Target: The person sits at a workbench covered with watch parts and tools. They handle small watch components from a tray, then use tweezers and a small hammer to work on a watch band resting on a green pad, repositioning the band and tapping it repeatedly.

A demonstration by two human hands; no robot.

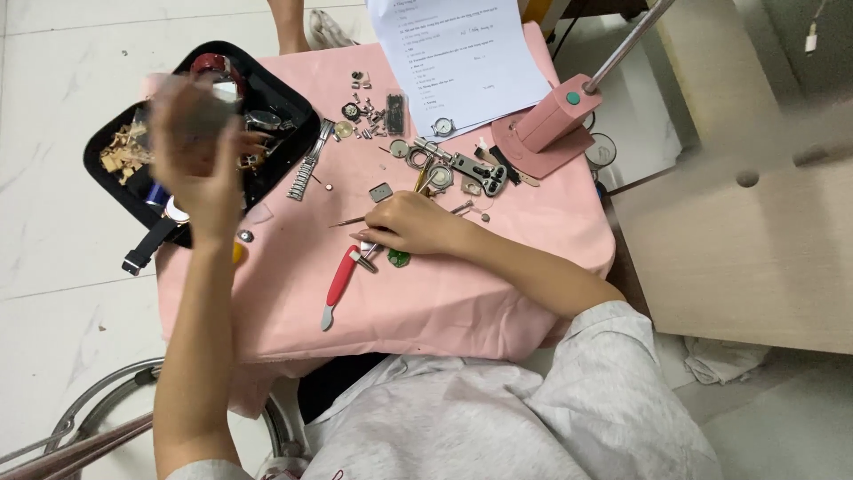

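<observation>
Overhead, blurred left hand [191, 142] grip unclear above black tray [293, 116] of watch parts; right hand [410, 222] pinches thin metal tool [348, 221] on pink cloth [444, 293].

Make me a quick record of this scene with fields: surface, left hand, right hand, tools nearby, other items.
surface: pink cloth over a small table
left hand: left hand raised and blurred above the black tray; what it holds cannot be told
right hand: right hand resting on the cloth, fingers on small parts
tools nearby: red-handled tool
other items: metal watch band, printed sheet, pink lamp base
</observation>
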